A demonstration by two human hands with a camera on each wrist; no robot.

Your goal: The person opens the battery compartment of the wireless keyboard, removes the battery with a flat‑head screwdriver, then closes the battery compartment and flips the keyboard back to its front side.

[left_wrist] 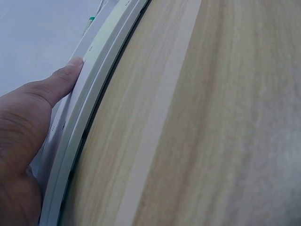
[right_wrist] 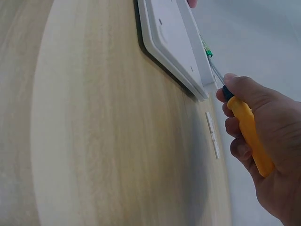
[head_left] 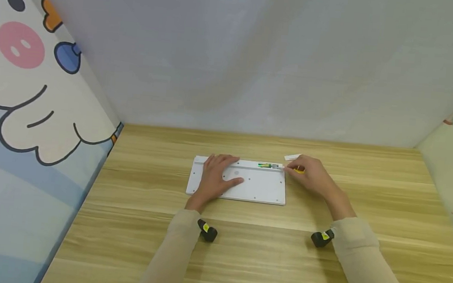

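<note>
A white keyboard (head_left: 263, 187) lies underside up on the table, its back dotted with small screws. Along its far edge, toward the right end, a battery compartment is uncovered and green batteries (head_left: 265, 165) show inside. My left hand (head_left: 215, 176) rests spread on the left half of the keyboard, and its thumb (left_wrist: 66, 77) lies on the back face. My right hand (head_left: 312, 174) grips a screwdriver (right_wrist: 249, 132) by its yellow handle. The metal shaft points into the compartment, close to the end of a battery (right_wrist: 208, 52); whether it touches is too small to tell.
A small white battery cover (head_left: 292, 157) lies on the wooden table (head_left: 248, 260) just beyond the keyboard's far right corner. A pale curtain-like wall (head_left: 265, 73) stands behind the table. Printed cartoon panels (head_left: 31, 111) flank it at the sides.
</note>
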